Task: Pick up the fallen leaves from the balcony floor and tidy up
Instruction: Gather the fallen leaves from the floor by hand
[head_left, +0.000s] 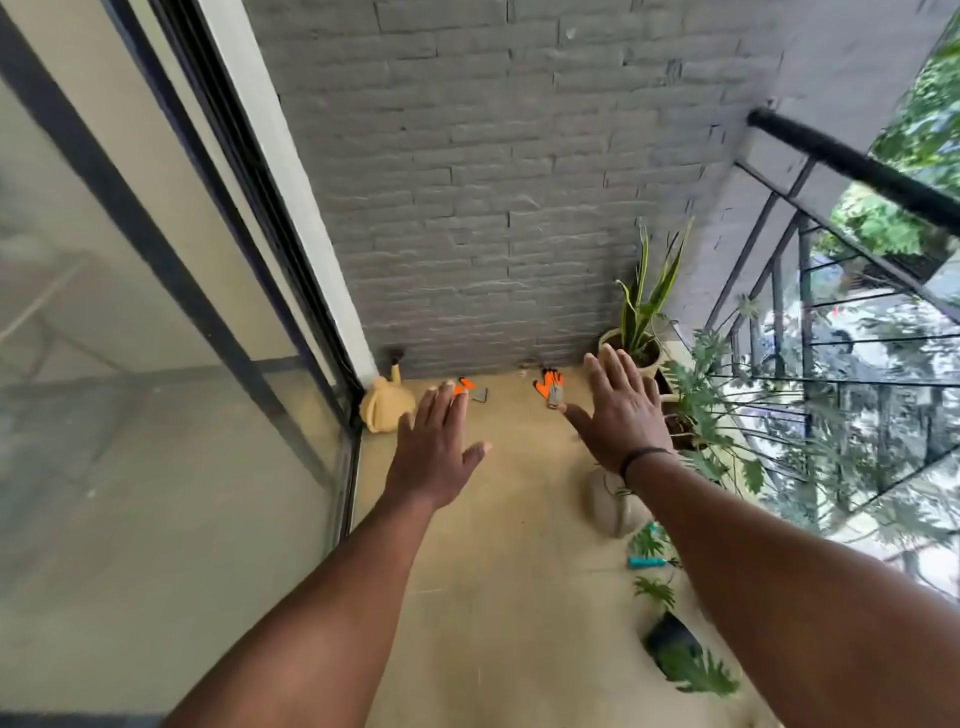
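The tan balcony floor (498, 571) carried a yellow watering can (382, 408) in its far left corner, with two orange gloves (549, 387) lying along the far edge by the brick wall. Along the right edge stood a cream pot (631, 353) in the far corner, then a beige pot (613, 506), a teal tool (644, 562) and a black pot (670, 636) nearer

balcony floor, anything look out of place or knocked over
Two orange gloves lie apart on the floor by the brick wall, one ahead of the right hand, the other partly hidden behind the left hand. A black pot near the railing looks tipped.
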